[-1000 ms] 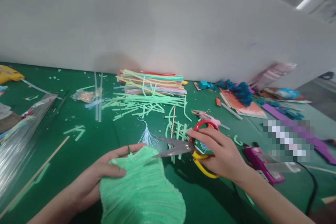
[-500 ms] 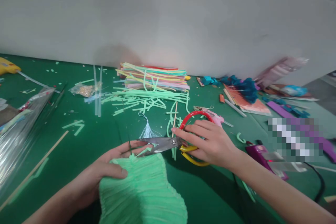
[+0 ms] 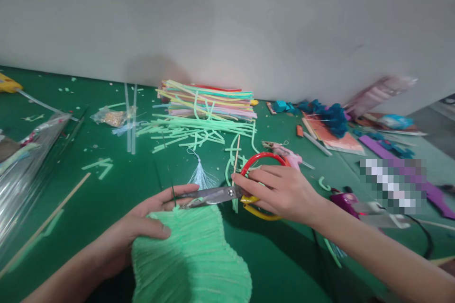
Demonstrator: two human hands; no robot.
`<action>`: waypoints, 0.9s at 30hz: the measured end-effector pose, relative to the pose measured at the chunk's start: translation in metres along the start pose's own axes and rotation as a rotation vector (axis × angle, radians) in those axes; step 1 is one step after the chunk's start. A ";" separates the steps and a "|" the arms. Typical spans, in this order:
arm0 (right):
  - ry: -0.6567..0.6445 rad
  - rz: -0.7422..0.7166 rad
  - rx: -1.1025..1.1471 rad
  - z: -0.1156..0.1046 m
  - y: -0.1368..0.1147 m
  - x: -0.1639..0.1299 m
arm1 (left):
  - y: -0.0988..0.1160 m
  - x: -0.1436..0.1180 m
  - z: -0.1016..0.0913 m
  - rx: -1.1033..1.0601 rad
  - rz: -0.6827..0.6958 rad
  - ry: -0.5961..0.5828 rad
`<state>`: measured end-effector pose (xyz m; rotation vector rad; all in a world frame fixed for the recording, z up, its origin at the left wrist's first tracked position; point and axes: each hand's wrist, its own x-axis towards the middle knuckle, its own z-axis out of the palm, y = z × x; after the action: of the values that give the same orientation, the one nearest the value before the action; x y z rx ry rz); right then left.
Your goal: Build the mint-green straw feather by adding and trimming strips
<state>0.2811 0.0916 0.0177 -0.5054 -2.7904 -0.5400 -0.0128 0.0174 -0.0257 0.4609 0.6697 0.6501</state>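
My left hand (image 3: 145,222) grips the upper left edge of a mint green, ribbed fan-shaped piece (image 3: 192,255) that looks built from pipe cleaners. A thin dark wire stands up from its top. In my right hand (image 3: 284,194) is a pair of scissors (image 3: 216,195) with one red and one yellow handle loop. Their blades lie nearly closed along the top edge of the green piece, tips by the wire and my left fingers. Just behind the blades lies a pale blue tassel (image 3: 201,175).
Bundled coloured pipe cleaners (image 3: 209,104) lie by the grey wall, with loose green ones (image 3: 199,128) in front. A pink glue gun (image 3: 286,152) sits beyond my right hand. Clear plastic wrapping (image 3: 31,165) and a wooden stick (image 3: 53,218) are at left; a purple device (image 3: 344,203) is at right.
The scissor blades have closed from a wider gap, and the light green strand between them no longer shows there. Both hands and the green piece appear slightly further left.
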 end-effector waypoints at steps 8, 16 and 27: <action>0.003 -0.138 -0.213 -0.003 0.004 0.012 | 0.000 0.003 0.003 -0.011 -0.009 0.051; -0.011 -0.197 -0.181 0.001 0.005 0.009 | -0.005 0.005 -0.002 -0.027 -0.007 0.028; -0.126 0.393 0.193 -0.007 -0.001 -0.017 | -0.002 0.000 0.000 0.025 -0.021 0.070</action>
<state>0.2976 0.0828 0.0187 -1.0407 -2.7104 -0.1569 -0.0116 0.0165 -0.0264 0.4555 0.7490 0.6410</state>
